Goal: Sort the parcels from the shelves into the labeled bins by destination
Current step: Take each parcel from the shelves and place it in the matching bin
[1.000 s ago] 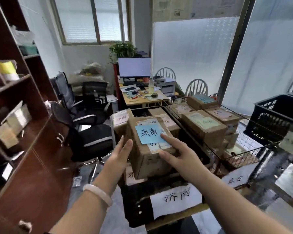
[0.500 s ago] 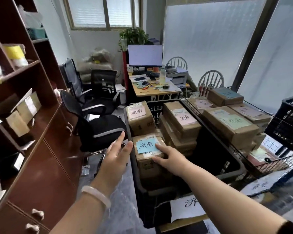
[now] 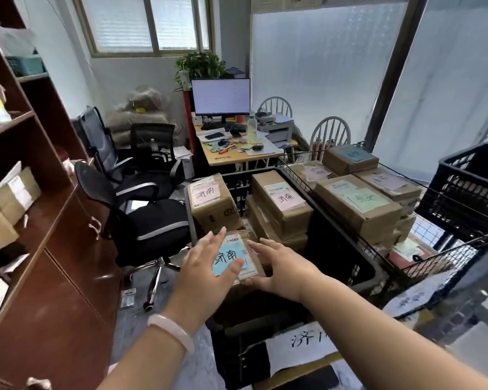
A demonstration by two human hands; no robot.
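A cardboard parcel with a blue handwritten note (image 3: 234,258) lies in the black bin (image 3: 358,266) that carries a white paper label (image 3: 302,347) on its front. My left hand (image 3: 206,271) hovers with straight fingers over the parcel's left side, partly covering the note. At the parcel's right edge, my right hand (image 3: 282,267) has its fingers spread and relaxed. Neither hand grips it. Two more parcels with pink notes (image 3: 209,201) (image 3: 282,201) sit further back in the same bin.
A wire basket (image 3: 462,254) at the right holds several parcels with coloured notes. A black crate (image 3: 473,190) stands at the far right. Brown shelves (image 3: 26,192) with more parcels line the left. Office chairs (image 3: 141,220) and a desk with a monitor (image 3: 221,97) lie ahead.
The parcel with the blue note went down from in front of me into the black bin. Both hands have let go of it and now hover open over it.
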